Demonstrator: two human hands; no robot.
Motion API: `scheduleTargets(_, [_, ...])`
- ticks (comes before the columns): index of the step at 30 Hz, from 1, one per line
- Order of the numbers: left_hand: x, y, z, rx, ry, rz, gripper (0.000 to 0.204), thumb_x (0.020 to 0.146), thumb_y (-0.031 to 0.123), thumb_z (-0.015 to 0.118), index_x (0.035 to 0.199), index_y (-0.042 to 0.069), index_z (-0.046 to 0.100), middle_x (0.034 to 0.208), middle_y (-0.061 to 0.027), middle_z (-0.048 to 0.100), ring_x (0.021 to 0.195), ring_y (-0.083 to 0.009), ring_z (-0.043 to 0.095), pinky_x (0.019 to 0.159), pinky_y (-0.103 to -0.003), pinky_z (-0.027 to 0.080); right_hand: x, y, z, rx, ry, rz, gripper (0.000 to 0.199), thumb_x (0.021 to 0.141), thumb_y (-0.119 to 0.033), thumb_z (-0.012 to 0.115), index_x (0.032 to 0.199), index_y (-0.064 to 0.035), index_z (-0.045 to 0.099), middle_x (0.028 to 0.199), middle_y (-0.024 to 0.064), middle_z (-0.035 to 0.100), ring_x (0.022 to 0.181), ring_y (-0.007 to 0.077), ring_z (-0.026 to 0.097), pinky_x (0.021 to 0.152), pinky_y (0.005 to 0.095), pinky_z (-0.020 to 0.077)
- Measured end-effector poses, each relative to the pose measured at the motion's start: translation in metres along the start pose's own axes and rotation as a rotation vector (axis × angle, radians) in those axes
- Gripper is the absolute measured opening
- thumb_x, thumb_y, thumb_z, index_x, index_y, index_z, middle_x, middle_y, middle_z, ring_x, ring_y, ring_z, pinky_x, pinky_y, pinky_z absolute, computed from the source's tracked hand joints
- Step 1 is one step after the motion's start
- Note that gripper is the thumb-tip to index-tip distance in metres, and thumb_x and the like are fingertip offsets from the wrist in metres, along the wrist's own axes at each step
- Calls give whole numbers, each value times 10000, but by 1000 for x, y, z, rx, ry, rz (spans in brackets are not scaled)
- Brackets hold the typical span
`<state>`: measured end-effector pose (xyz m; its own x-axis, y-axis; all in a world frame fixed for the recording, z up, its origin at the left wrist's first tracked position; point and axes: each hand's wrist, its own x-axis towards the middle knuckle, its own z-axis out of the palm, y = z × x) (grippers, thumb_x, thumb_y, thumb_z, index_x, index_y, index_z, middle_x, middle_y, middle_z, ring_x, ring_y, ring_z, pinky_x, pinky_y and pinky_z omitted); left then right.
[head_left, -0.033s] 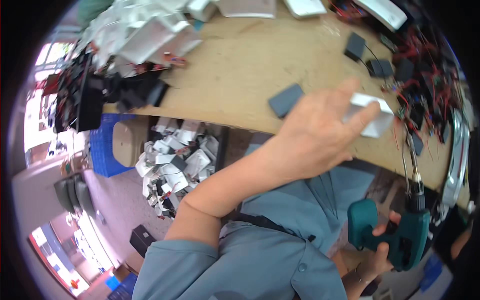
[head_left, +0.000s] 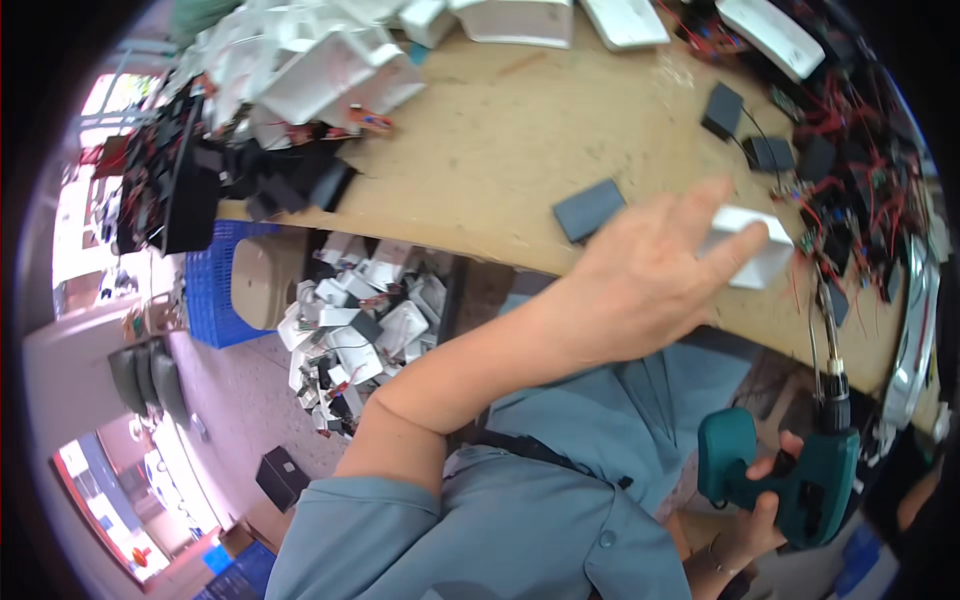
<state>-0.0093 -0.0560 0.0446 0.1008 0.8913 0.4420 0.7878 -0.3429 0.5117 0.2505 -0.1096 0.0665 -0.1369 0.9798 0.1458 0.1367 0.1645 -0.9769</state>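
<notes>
**Loose grip at the bench edge, driver tip close by**

Wooden workbench fills the upper part of the view, its front edge curving across the middle, and the main risk sits right at that edge. A small white plastic casing lies near the bench's right front corner, with the left hand reaching across the body and closing thumb and fingers around it. The grasp looks partial, more of a pinch on one end than a full hold, so the casing could slip and drop off the edge, which is just beside it.

Below, the right hand is clenched on the grip of a teal electric screwdriver, whose long bit points up toward the casing. With the left arm crossed over, I judge the bit could scrape the casing or jab the left hand if the trigger were squeezed early.

Just beyond the casing, a tangle of red wires and small circuit boards could snag on a finger and be dragged along. A flat dark grey pad lies beside the wrist, apart from it. Farther left, a heap of white housings is stacked loosely, and more spill in a pile on the floor under the bench.
</notes>
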Motion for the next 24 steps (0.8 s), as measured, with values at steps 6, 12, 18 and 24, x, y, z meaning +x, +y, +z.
scheduleTargets(6, [-11,-21,-35,-90,250,-149,560,661,133,647,1165,55,416,1040,-193,420,763,-325,552,654,-379,480,5,8,-4,17,-123,-102,619,773,-270,642,1198,73,351,1095,186,504,697,130,511,600,232,436])
scheduleTargets(12, [-27,-65,-135,-882,763,-545,497,773,63,599,1211,-4,373,975,-77,548,708,-70,531,550,-159,434,11,6,8,-12,-3,-66,678,730,-392,669,1119,95,404,1035,178,526,610,143,525,542,223,418])
scheduleTargets(18, [-86,-72,-230,-451,976,-494,388,792,107,576,1151,28,453,936,-38,587,702,-59,554,504,-164,416,16,15,6,82,-72,-110,650,794,-343,603,1202,88,341,1124,194,485,694,112,494,564,181,406])
scheduleTargets(24, [-175,-80,-239,-182,837,-812,484,745,130,616,1178,-2,442,919,-41,562,689,-54,493,560,-164,370,20,26,-1,176,-103,-56,670,788,-358,609,1213,85,341,1184,200,452,719,120,499,570,194,402])
